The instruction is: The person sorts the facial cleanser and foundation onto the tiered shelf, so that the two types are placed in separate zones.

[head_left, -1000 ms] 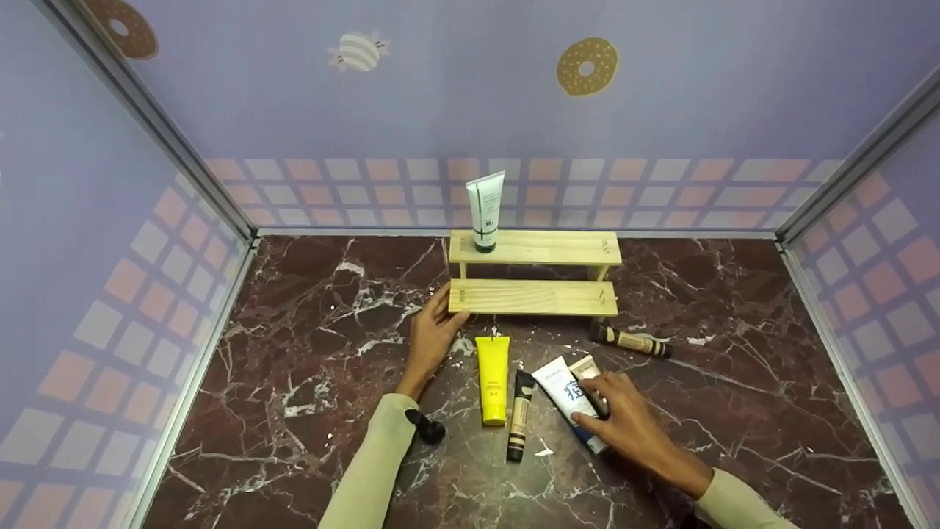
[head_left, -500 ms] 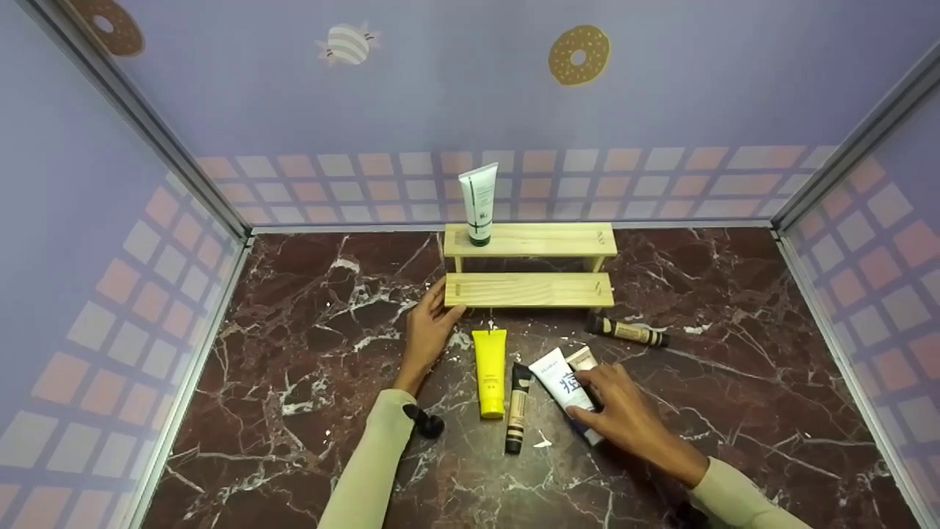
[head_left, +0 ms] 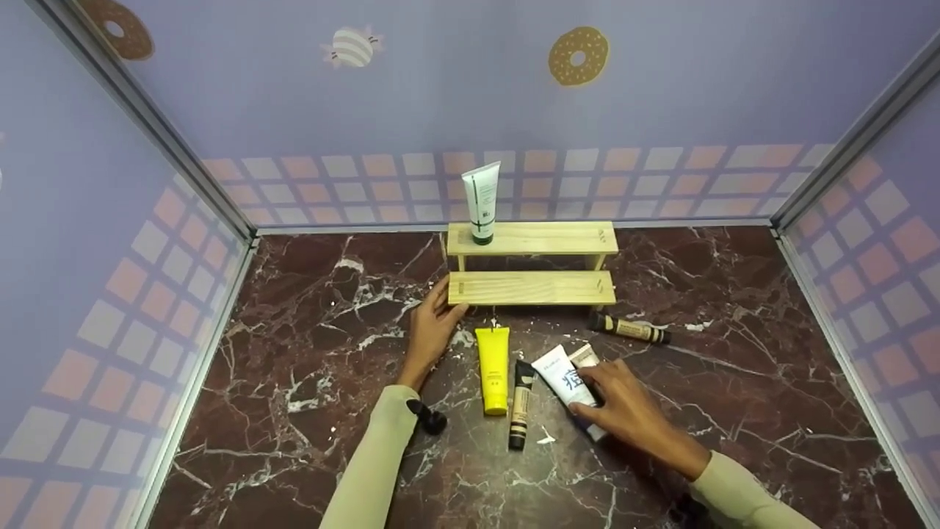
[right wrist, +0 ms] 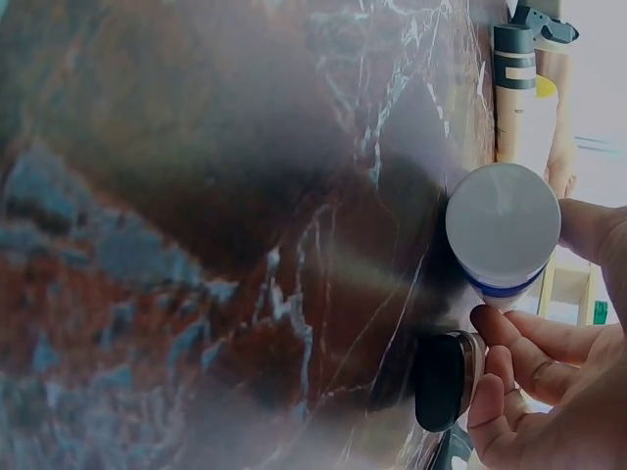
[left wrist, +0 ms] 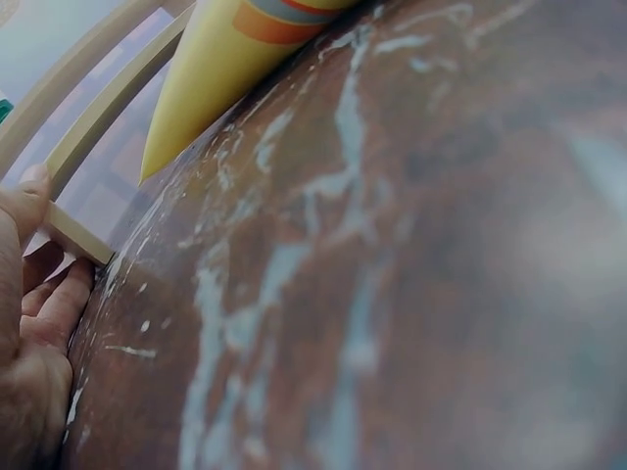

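My left hand [head_left: 429, 330] holds the left end of a two-tier wooden display rack [head_left: 532, 288], thumb at the front of the lower shelf and fingers behind. In the left wrist view, the fingers [left wrist: 61, 299] wrap the rack's leg near the tabletop. My right hand [head_left: 628, 411] pinches a white squeeze tube [head_left: 559, 371] with blue lettering, which lies slanted on the table. Its round white cap [right wrist: 503, 220] faces the right wrist camera, thumb on one side and fingertips on the other. A beige tube [head_left: 585, 355] with a black cap [right wrist: 441, 384] lies right beside it, partly hidden under the fingers.
A white tube with a green cap [head_left: 482, 206] stands upright on the top shelf. A yellow tube [head_left: 493, 371] and a black-and-beige tube [head_left: 521, 404] lie before the rack. Another black-and-beige tube [head_left: 630, 328] lies at its right front. Patterned walls [head_left: 470, 110] enclose the marbled table.
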Demonstrator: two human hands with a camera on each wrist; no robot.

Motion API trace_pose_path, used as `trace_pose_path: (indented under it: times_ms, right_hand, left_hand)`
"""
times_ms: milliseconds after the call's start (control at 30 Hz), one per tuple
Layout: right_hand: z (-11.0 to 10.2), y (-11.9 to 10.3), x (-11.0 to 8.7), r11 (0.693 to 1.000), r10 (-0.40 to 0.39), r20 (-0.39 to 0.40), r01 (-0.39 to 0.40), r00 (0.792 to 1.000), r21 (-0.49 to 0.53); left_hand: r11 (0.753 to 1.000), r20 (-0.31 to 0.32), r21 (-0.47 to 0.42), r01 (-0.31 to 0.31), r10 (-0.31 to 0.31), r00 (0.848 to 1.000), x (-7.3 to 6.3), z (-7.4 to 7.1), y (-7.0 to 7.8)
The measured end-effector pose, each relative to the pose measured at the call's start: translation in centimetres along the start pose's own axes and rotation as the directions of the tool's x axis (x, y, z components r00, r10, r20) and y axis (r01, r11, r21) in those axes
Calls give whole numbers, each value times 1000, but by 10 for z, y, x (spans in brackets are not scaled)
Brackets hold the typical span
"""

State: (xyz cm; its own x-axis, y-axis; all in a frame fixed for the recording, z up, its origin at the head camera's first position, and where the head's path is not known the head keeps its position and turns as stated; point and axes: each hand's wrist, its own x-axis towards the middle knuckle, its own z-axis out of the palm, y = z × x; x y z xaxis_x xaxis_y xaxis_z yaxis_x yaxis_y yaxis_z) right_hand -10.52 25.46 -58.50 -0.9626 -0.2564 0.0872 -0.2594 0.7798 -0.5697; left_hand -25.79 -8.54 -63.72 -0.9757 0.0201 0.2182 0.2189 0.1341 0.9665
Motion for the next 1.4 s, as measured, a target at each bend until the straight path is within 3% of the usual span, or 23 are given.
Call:
trace_pose_path:
  times_ms: [433,700,967,1133,1400]
  right_hand:
    - [2,3,-2,999,-29,3,29,1000,-18]
    - [-6,4,0,997,-72,46,73,996,-11]
    - [-10,-4,1,998,-18,89,23,996,-66]
    - [-8,-11,5,995,-22,83,31,996,-100]
    - [-5,-15,10,997,-60,60,62,996,-36]
  left_hand:
    - [999,25,38,-22,21,999,-5,3,-4]
    - [1000,-9,7,20,-20,1000,-13,3,-8]
    - [1000,8,-10,18,-18,1000,-12,4,-6]
    - [1000,-1,-13,14,-14,1000,-8,-1,-1]
    - [1000,1,-14,19,-19,1000,-2,-3,3]
